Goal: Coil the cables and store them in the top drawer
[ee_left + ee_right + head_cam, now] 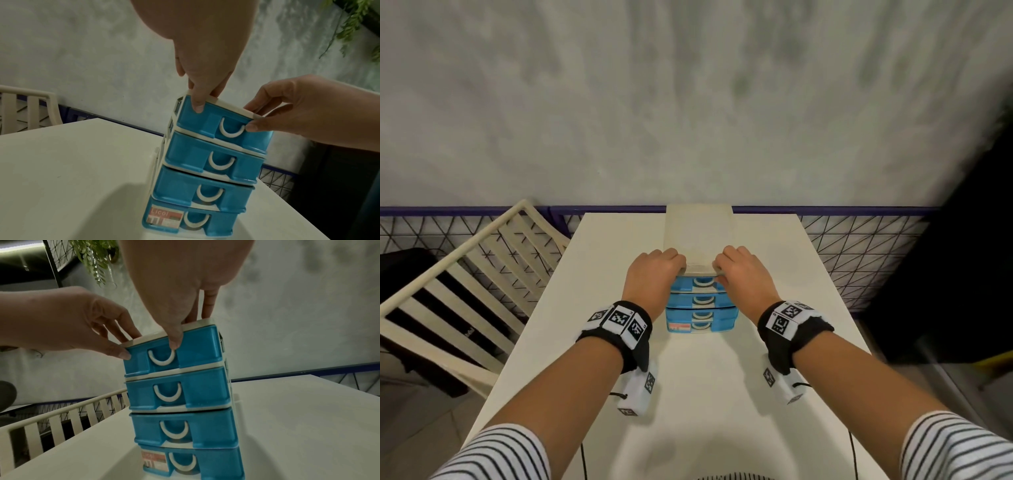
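Observation:
A small drawer unit (698, 236) with a white frame and several blue drawers stands at the middle of the white table (602, 291). Its top drawer (205, 123) (197, 350) sits flush with the others. My left hand (667, 265) (205, 97) holds the unit's top left front corner, fingers on the lid and thumb on the drawer front. My right hand (729, 265) (185, 331) grips the top right front the same way, its thumb beside the white handle (162, 359). No loose cables are in view.
A cream slatted chair (465, 291) stands left of the table. A blue-railed mesh fence (859, 253) runs behind the table below a grey wall. A dark object (962, 240) fills the right side. A hanging plant (92, 259) shows up high.

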